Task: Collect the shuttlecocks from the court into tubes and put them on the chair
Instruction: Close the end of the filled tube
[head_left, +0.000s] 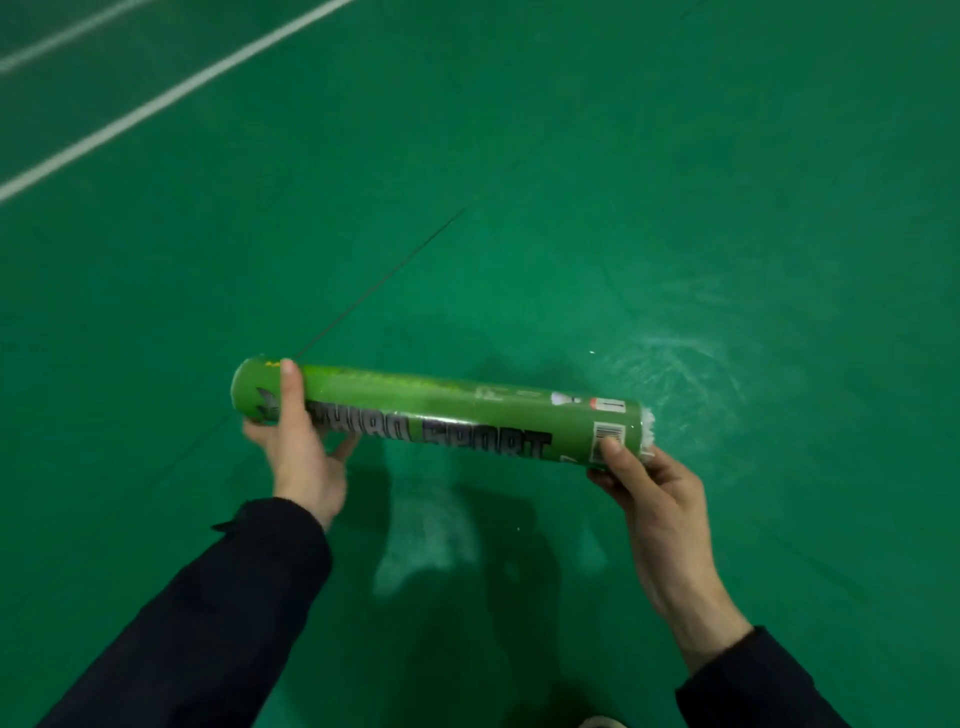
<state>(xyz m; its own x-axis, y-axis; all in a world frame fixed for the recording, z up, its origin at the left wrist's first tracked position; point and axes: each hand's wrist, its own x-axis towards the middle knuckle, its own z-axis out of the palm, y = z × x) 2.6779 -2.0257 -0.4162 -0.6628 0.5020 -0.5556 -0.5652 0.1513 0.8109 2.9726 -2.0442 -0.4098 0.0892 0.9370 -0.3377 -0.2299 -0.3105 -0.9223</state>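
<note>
You hold long green cardboard shuttlecock tube (441, 415) near-level above green court floor (675, 182), both hands on it. Your left hand (298, 447) grips capped left end, thumb over top, fingers curled beneath. Your right hand (654, 499) grips open right end, thumb pressed on barcode label, fingers wrapped under. White shuttlecock feathers (648, 434) poke from right mouth. Black lettering runs along tube side. Dark sleeves cover both forearms. White court lines (171, 98) cross floor upper left.
</note>
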